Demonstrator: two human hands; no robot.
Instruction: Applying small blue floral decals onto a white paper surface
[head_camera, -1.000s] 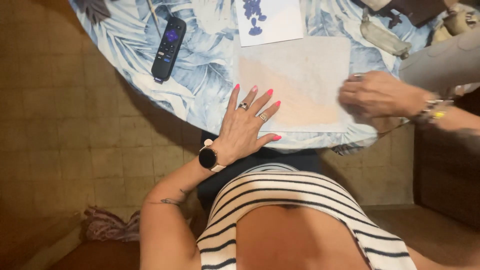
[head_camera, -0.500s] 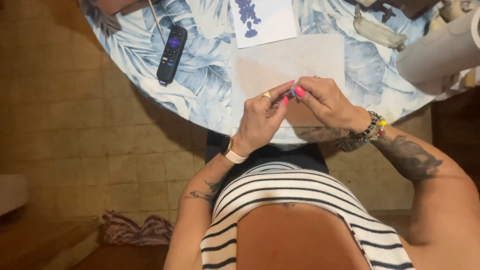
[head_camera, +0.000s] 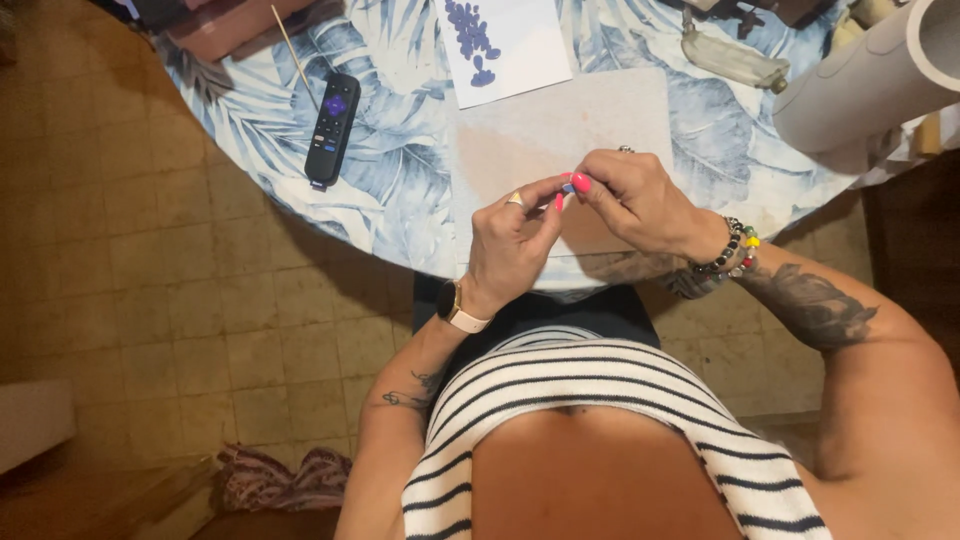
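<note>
My left hand (head_camera: 515, 240) and my right hand (head_camera: 635, 200) meet above the near edge of a round table (head_camera: 400, 190) covered in a blue leaf-print cloth. Both pinch one tiny blue piece (head_camera: 567, 187) between their fingertips, over a pale translucent sheet (head_camera: 600, 120) lying on the cloth. Beyond it lies a white sheet (head_camera: 505, 45) carrying several small purple-blue pieces. My left wrist wears a watch, my right wrist beaded bracelets.
A black remote control (head_camera: 331, 128) lies on the cloth to the left, with a thin wooden stick (head_camera: 292, 45) behind it. A large white roll (head_camera: 870, 85) leans in at the upper right. A clear small object (head_camera: 730, 58) sits at the far side. Tiled floor lies left.
My left hand lifted off the pale sheet and my right hand came in from the right. They now pinch the small blue piece together. The view shifted slightly.
</note>
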